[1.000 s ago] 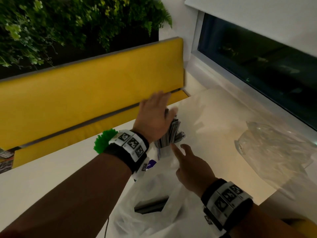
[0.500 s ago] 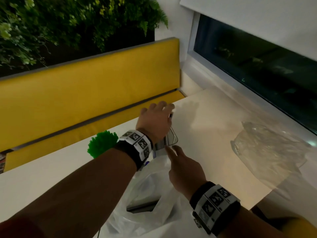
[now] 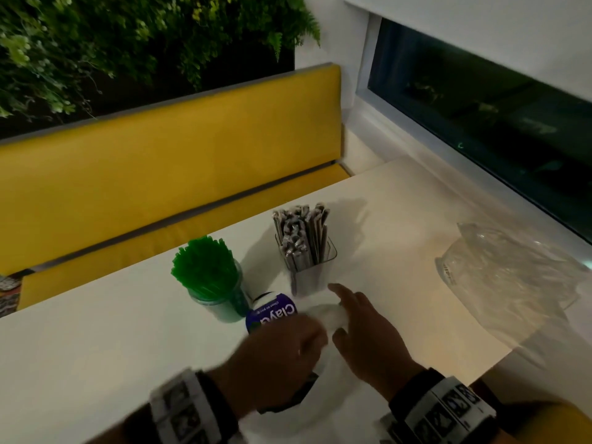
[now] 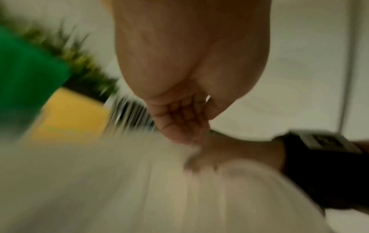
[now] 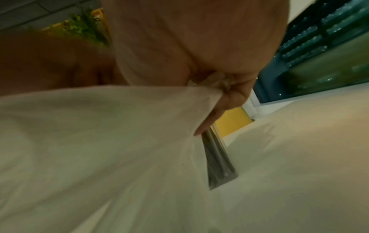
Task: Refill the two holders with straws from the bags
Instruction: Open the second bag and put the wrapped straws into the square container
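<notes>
Both hands are down on the white plastic bag [image 3: 323,318] at the near edge of the bench [image 3: 96,331], and that bag is what the coming move turns on. The right hand [image 3: 368,341] has a fold of it bunched between thumb and fingers [image 5: 233,96], forefinger stretched toward the square clear holder [image 3: 312,270] just beyond. The left hand [image 3: 282,350] is blurred; its fingers [image 4: 179,113] look curled, but whether they grip the bag I cannot tell. Some dark wrapped straws [image 3: 288,395] show inside, under the left wrist, lying roughly flat, so the left hand is nearer. The grey wrapped straws [image 3: 301,232] stand upright, packed in the square holder; the green straws [image 3: 205,267] fill the round cup [image 3: 224,307] to its left. I'd say refilling is nearly done.
</notes>
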### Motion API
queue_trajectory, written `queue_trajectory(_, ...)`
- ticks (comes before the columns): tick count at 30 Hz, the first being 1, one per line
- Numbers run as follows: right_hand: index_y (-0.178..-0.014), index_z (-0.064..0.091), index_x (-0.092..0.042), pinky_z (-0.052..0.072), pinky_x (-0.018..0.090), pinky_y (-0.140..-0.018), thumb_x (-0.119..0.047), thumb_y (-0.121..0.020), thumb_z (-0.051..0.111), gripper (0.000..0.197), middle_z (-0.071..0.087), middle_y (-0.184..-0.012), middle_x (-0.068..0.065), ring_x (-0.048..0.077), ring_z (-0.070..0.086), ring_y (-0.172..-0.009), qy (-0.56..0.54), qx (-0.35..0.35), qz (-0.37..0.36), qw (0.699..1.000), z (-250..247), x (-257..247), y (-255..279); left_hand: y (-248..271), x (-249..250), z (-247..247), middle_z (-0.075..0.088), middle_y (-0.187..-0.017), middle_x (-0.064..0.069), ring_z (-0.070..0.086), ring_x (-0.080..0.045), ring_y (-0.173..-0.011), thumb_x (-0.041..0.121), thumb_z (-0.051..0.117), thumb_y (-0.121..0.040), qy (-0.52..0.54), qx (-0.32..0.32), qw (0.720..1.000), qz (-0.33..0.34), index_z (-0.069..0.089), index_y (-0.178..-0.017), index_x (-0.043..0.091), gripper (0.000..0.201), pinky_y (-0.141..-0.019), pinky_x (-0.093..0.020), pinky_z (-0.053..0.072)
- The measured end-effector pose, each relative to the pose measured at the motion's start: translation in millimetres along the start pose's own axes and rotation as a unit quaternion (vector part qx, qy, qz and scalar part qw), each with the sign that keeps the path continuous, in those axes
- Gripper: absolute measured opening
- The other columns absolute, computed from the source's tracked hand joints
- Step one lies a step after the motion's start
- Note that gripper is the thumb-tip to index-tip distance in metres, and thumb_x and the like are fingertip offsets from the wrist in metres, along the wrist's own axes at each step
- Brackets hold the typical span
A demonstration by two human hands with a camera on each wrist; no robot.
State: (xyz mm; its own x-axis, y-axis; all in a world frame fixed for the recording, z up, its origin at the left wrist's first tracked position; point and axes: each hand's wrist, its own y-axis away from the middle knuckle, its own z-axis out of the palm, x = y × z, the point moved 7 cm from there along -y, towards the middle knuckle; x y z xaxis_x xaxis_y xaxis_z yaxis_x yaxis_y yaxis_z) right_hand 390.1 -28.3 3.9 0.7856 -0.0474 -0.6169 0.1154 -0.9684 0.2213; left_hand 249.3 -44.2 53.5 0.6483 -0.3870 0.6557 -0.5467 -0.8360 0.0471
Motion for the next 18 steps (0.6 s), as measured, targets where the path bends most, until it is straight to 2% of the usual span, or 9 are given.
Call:
queue_trajectory(2, -0.141, 0.025, -0.045, 0.056, 0.028, -0.084, -0.016, -0.086, 0.056, 0.07, 0.052, -0.122, -0.012, 0.008, 0.058, -0.097, -0.045, -0.035, -0.002, 0.998, 11, -2, 10, 23, -44, 57, 0.061, -0.122, 0.011, 0.054, -0.005, -0.111, 0.028, 0.043, -0.102, 0.001, -0.068, 0.99, -0.126, 0.059, -0.122, 0.031, 0.026, -0.098, -0.021, 0.041)
queue_trajectory(3, -0.139, 0.028, -0.046, 0.054, 0.027, -0.089, -0.015, -0.084, 0.056, 0.069, 0.053, -0.125, -0.014, 0.007, 0.057, -0.103, -0.059, -0.047, -0.01, 0.997, 16, -6, 14, 27, -59, 74, 0.057, -0.133, 0.009, 0.051, -0.009, -0.121, 0.029, 0.042, -0.101, -0.008, -0.075, 0.985, -0.154, 0.055, -0.131, 0.031, 0.032, -0.105, -0.021, 0.036)
queue_trajectory(4, -0.138, 0.03, -0.046, 0.051, 0.025, -0.093, -0.015, -0.083, 0.056, 0.068, 0.053, -0.127, -0.015, 0.007, 0.055, -0.108, -0.068, -0.056, -0.019, 0.996, 19, -10, 19, 27, -70, 89, 0.054, -0.139, 0.007, 0.048, -0.013, -0.128, 0.033, 0.041, -0.1, -0.022, -0.085, 0.983, -0.164, 0.05, -0.137, 0.031, 0.039, -0.11, -0.023, 0.033)
queue_trajectory(6, -0.134, 0.038, -0.043, 0.044, 0.019, -0.094, -0.012, -0.08, 0.057, 0.065, 0.053, -0.127, -0.018, 0.004, 0.053, -0.112, -0.089, -0.06, -0.037, 0.994, 23, -16, 25, 26, -77, 116, 0.052, -0.143, 0.003, 0.045, -0.021, -0.133, 0.041, 0.036, -0.096, -0.102, -0.123, 0.979, -0.13, 0.044, -0.142, 0.029, 0.048, -0.115, -0.035, 0.029)
queue_trajectory(9, -0.123, 0.045, -0.045, 0.046, 0.018, -0.092, -0.009, -0.08, 0.058, 0.057, 0.055, -0.116, -0.023, 0.001, 0.055, -0.106, -0.124, -0.033, -0.046, 0.991, 18, -24, 34, 28, -83, 136, 0.043, -0.15, -0.002, 0.037, -0.03, -0.139, 0.049, 0.018, -0.095, -0.239, -0.154, 0.953, -0.108, 0.041, -0.143, 0.022, 0.059, -0.118, -0.048, 0.021)
queue_trajectory(12, -0.113, 0.045, -0.053, 0.043, 0.009, -0.09, -0.007, -0.079, 0.059, 0.059, 0.053, -0.11, -0.034, -0.01, 0.051, -0.108, -0.13, -0.031, -0.084, 0.987, 21, -36, 46, 29, -80, 133, 0.047, -0.148, -0.004, 0.042, -0.032, -0.136, 0.06, 0.005, -0.087, -0.239, -0.12, 0.954, -0.138, 0.043, -0.141, 0.022, 0.077, -0.115, -0.05, 0.028)
queue_trajectory(14, -0.111, 0.045, -0.054, 0.04, 0.005, -0.088, -0.008, -0.077, 0.06, 0.059, 0.052, -0.11, -0.035, -0.012, 0.05, -0.108, -0.126, -0.031, -0.103, 0.986, 23, -41, 52, 32, -78, 134, 0.051, -0.141, -0.005, 0.048, -0.032, -0.129, 0.059, 0.014, -0.091, -0.255, -0.129, 0.948, -0.143, 0.048, -0.136, 0.021, 0.068, -0.109, -0.05, 0.034)
queue_trajectory(16, -0.11, 0.048, -0.052, 0.04, 0.004, -0.087, -0.007, -0.076, 0.059, 0.057, 0.054, -0.111, -0.031, -0.01, 0.05, -0.108, -0.135, -0.023, -0.104, 0.985, 21, -38, 55, 38, -77, 140, 0.051, -0.137, -0.007, 0.049, -0.035, -0.122, 0.047, 0.029, -0.1, -0.276, -0.172, 0.935, -0.145, 0.047, -0.134, 0.018, 0.048, -0.103, -0.048, 0.036)
queue_trajectory(18, -0.11, 0.048, -0.052, 0.041, 0.004, -0.086, -0.014, -0.076, 0.06, 0.053, 0.054, -0.114, -0.026, -0.006, 0.051, -0.109, -0.141, -0.01, -0.112, 0.984, 14, -36, 58, 44, -77, 142, 0.051, -0.136, -0.006, 0.05, -0.035, -0.122, 0.04, 0.033, -0.103, -0.249, -0.176, 0.938, -0.165, 0.046, -0.136, 0.018, 0.041, -0.1, -0.045, 0.039)
